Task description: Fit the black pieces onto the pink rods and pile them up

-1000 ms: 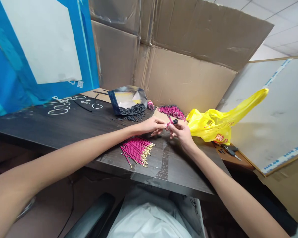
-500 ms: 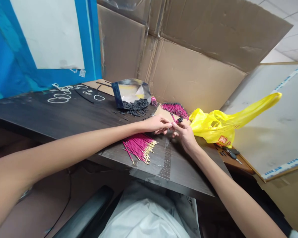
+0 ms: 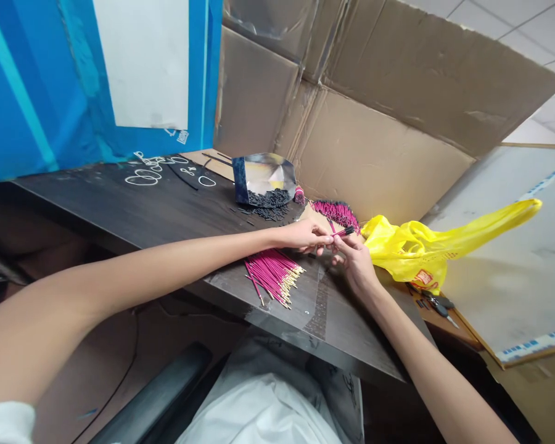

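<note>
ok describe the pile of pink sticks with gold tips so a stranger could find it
On the dark wooden table, look near its front edge, just below the two hands. The loose pile of pink sticks with gold tips lies flat there; the other pink bundle has black ends.

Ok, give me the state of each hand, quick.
Left hand: fingers pinched on the pink wire.
Right hand: fingers closed on the same pink wire, at its black-tipped end.

The yellow bag (image 3: 411, 246) has a small red mark (image 3: 424, 279) with print on it, and the blue board (image 3: 37, 92) has a tiny white mark (image 3: 182, 137) near its white sheet, but both are too small to read.
</note>
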{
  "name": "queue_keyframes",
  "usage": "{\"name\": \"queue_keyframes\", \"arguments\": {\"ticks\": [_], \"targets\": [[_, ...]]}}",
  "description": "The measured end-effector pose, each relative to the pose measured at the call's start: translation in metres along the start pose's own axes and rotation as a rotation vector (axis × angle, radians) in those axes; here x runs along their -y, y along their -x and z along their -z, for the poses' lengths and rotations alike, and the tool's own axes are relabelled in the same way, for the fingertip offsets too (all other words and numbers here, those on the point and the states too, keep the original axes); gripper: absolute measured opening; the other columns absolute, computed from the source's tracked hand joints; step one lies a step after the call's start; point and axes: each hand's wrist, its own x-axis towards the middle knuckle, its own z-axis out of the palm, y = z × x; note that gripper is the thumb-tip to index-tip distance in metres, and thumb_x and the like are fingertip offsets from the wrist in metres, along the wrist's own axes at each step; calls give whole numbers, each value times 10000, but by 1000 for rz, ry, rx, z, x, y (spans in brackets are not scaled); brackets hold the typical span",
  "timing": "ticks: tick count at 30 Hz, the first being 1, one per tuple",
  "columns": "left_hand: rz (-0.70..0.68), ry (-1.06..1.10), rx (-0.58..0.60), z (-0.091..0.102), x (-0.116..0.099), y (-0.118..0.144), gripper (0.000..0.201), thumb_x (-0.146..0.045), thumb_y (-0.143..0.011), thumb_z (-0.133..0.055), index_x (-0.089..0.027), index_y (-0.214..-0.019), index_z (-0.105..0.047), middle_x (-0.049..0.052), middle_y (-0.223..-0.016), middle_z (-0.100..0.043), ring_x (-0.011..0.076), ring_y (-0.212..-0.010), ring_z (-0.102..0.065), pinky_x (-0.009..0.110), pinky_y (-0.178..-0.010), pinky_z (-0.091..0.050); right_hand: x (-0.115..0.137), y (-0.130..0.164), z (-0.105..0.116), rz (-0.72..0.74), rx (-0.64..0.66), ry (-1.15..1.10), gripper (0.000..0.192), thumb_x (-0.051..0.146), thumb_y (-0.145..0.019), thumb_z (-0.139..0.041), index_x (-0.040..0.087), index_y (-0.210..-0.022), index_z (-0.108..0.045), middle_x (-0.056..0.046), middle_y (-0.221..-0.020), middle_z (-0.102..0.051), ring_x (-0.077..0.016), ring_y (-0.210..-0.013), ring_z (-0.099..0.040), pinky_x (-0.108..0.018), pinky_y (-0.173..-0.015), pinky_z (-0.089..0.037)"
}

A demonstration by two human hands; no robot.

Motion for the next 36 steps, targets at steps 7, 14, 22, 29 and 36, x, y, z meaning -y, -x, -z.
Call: {"name": "queue_keyframes", "arguments": {"ticks": [7, 14, 22, 29, 36], "targets": [[-2, -51, 10, -1, 1, -1, 365, -382, -975, -561, -110, -757, -671, -12, -503, -559, 67, -386, -444, 204, -411, -318, 3, -2, 2, 41, -40, 50, 325, 486, -732, -824, 194, -727, -680, -7, -722, -602, -135, -655, -544, -227, -489, -450], [4, -144, -41, -5, 6, -1, 368, -415, -972, -550, -111, -826, -698, 11, -607, -631, 63, -412, -442, 211, -432, -305, -1, -2, 2, -16, 12, 62, 367, 519, -736, -814, 185, -861, -731, -28, -825, -650, -141, -705, -559, -226, -502, -461], [-157, -356, -230, 5, 4, -5, 318, -264, -963, -534, -110, -735, -692, 3, -568, -622, 95, -521, -526, 233, -586, -369, -5, -17, 24, 100, -148, 210, 411, 564, -717, -795, 194, -803, -637, -26, -874, -629, -183, -830, -600, -287, -628, -576], [-347, -649, -253, 16, 16, -4, 225, -124, -911, -583, -124, -749, -739, 37, -655, -698, 121, -614, -552, 255, -703, -397, -27, -49, 49, 139, -173, 490, 334, 527, -870, -591, 193, -897, -593, -63, -862, -695, -217, -768, -664, -330, -620, -564], [-378, -793, -234, 17, 17, -2, 201, -181, -920, -608, -141, -777, -743, 58, -680, -715, 137, -595, -554, 260, -671, -394, -27, -92, 40, 61, -285, 1405, 201, 238, -952, -478, 153, -994, -655, -141, -973, -747, -238, -924, -693, -311, -812, -482]]}}
